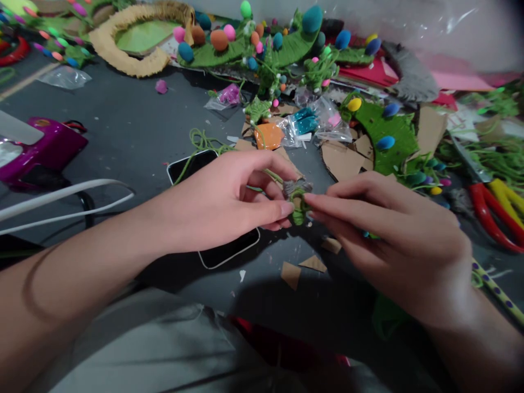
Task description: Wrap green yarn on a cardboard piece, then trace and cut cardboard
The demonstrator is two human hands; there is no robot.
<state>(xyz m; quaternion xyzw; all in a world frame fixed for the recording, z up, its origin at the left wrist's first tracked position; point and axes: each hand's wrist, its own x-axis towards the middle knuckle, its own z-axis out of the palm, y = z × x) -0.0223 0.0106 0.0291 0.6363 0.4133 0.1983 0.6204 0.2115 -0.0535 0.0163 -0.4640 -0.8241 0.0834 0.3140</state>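
Note:
Over the table my left hand (241, 196) pinches a small cardboard piece (298, 203) between thumb and fingers. Grey yarn covers its top and green yarn is wound around its lower part, with bare brown card showing between. My right hand (388, 234) is closed too, its thumb and index fingertips pressed at the right edge of the same piece; whether they grip the yarn's end is too small to tell. Green yarn (196, 141) lies in loops behind my left hand and runs across a phone (229, 248) that my left hand and forearm partly cover.
Red-handled scissors (491, 210) and yellow handles lie at right. Cardboard scraps (291, 274) are scattered in front. Behind stand green yarn-wrapped shapes (286, 52) with coloured balls, a tan wrapped ring (110, 46) and clay packets (268, 135). A purple device (53, 147) with cables sits left.

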